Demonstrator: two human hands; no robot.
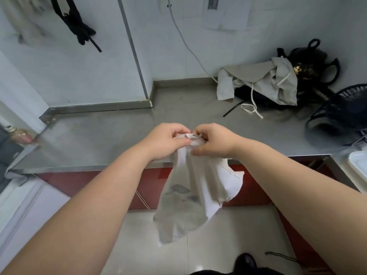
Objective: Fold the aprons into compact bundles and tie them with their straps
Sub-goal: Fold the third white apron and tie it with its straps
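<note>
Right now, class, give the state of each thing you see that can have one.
left hand: pinching the white apron at its top edge.
right hand: pinching the same edge.
white apron: unfolded, hanging down.
beige apron: crumpled on the counter, straps loose.
black garment: hanging on the wall.

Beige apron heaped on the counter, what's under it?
Black fabric shows beneath the beige apron, a black bag behind it; anything else underneath is covered.
</note>
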